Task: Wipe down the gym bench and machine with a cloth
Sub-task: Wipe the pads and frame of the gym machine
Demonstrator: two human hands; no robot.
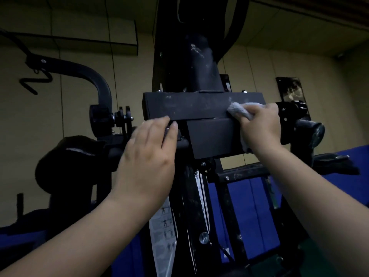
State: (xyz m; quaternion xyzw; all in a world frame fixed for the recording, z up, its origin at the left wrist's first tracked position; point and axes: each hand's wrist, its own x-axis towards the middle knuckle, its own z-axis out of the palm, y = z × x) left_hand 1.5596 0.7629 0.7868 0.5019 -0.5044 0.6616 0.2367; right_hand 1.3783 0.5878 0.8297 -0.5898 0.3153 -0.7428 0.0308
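A black multi-gym machine fills the view, with a dusty horizontal black block (pixel 191 105) on its upright column. My right hand (pixel 261 124) grips a crumpled grey-white cloth (pixel 237 109) and presses it against the right end of that block. My left hand (pixel 147 154) rests with straight fingers on the machine's frame just under the block's left end, its fingertips touching the lower edge. A smaller black block (pixel 211 136) sits between my two hands.
A curved black arm with a pulley knob (pixel 99 118) stands at the left, above a black padded roller (pixel 67 164). Another handle (pixel 311 132) sticks out at the right. An exercise chart sticker (pixel 163 230) runs down the column. Blue padding (pixel 249 216) lies behind.
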